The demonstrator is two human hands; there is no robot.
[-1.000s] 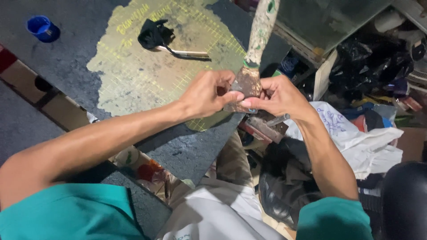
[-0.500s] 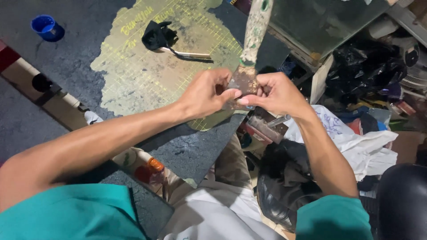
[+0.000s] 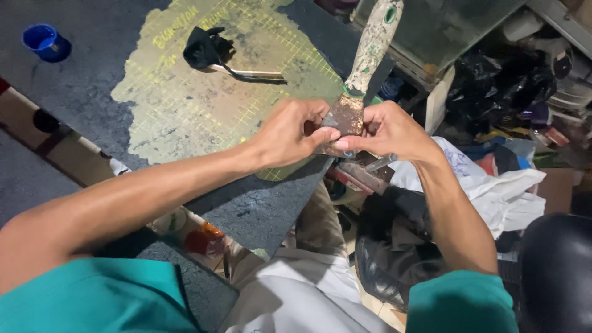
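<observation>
Head view: looking down past my forearms to a dark board with junk heaped at its right.
Left hand (image 3: 290,132): fingers curled in narrow, thumb and fingertips pinching the left edge of the scraper blade.
Right hand (image 3: 388,131): fingers closed on the right edge of the same blade, thumb on top.
Scraper (image 3: 348,114): held between both hands, just above the board's near right edge; rusty blade toward me, paint-spattered handle (image 3: 375,40) pointing up and away.
Under the blade: something small seems pinched there, but my fingers hide it; cannot tell what.
Progress: I judge the blade work to be mid-way. It is crusted with rust and brown, nothing on it looks clean, and no finished piece is set aside.
Board (image 3: 74,92): dark skin worn away in a big patch, yellow-green grid showing through.
Brush (image 3: 213,52): black-headed, pale handle, lying untouched on the worn patch, well apart from my hands.
Blue cup (image 3: 44,42): far left on the board; inside looks blue, contents not readable.
White bag (image 3: 499,191): crumpled, right of my right forearm; contents hidden.
</observation>
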